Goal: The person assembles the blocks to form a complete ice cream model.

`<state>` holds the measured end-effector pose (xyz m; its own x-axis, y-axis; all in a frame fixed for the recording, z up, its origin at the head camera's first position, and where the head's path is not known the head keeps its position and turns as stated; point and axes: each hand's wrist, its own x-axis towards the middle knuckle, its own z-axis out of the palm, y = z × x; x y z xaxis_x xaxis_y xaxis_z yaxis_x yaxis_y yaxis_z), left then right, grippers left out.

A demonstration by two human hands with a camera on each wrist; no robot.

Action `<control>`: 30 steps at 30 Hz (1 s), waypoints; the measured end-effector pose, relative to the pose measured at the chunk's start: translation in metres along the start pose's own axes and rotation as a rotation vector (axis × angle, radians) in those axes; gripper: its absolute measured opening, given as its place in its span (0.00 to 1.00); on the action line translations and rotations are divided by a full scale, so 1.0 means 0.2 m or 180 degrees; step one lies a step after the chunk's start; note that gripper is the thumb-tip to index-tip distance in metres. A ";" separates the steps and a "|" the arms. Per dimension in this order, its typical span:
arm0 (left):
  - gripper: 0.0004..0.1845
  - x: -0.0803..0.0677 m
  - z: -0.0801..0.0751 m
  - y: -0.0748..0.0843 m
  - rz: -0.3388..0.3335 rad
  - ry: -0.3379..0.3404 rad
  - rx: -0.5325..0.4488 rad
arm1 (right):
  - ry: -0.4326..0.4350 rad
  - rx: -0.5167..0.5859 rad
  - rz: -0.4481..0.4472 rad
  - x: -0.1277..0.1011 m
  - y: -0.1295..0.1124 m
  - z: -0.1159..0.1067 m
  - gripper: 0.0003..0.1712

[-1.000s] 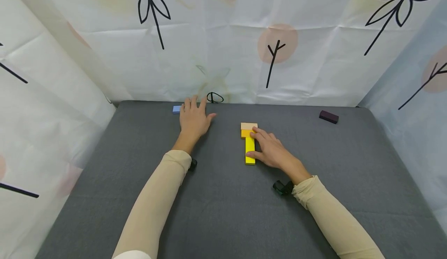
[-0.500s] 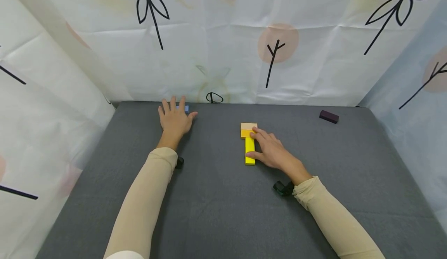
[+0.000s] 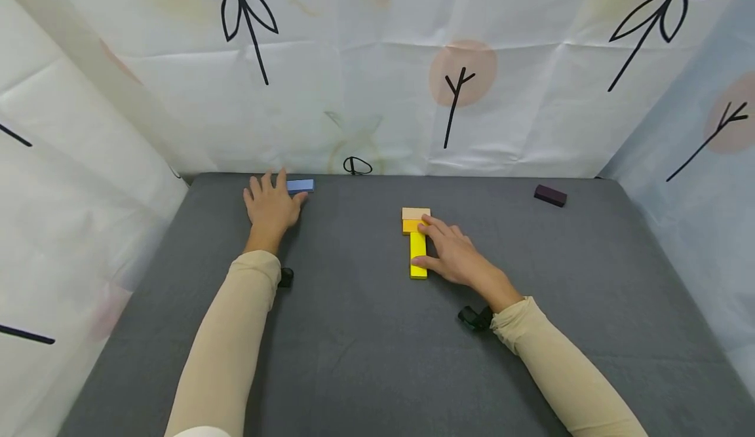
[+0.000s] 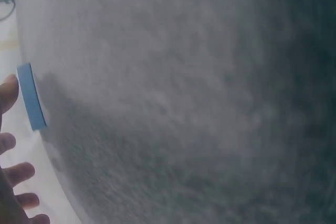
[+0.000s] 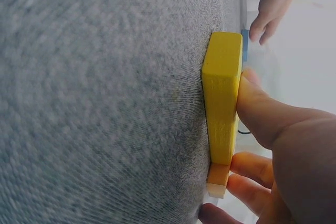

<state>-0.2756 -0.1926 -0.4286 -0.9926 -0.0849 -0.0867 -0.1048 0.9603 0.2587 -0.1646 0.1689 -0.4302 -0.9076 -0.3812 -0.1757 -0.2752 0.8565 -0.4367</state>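
Observation:
My left hand (image 3: pixel 272 194) lies flat with spread fingers at the back left of the grey table (image 3: pixel 366 358). A thin blue block (image 3: pixel 301 185) sits just right of its fingertips; in the left wrist view a fingertip (image 4: pixel 8 92) touches the blue block (image 4: pixel 31 103). My right hand (image 3: pixel 439 244) rests against the right side of a long yellow block (image 3: pixel 418 253), thumb near its front end. An orange block (image 3: pixel 411 226) and a tan block (image 3: pixel 415 213) lie at its far end. The right wrist view shows the thumb (image 5: pixel 262 114) pressing the yellow block (image 5: pixel 223 93).
A dark purple block (image 3: pixel 550 195) lies at the back right of the table. White printed sheets (image 3: pixel 377 83) wall in the back and both sides. A small black loop (image 3: pixel 356 165) sits at the foot of the back sheet.
My left hand has slid left along the back edge, crossing over the blue block, which now shows to its right. The right hand and the yellow block have stayed put.

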 end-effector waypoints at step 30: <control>0.28 0.10 0.01 -0.12 -0.0063 0.0170 -0.1041 | -0.0026 0.0061 0.0066 -0.01 -0.02 -0.02 0.44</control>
<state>-0.2931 -0.2173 -0.4388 -0.9911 -0.1249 -0.0466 -0.1297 0.8228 0.5534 -0.1637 0.1669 -0.4240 -0.9104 -0.3664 -0.1922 -0.2501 0.8574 -0.4497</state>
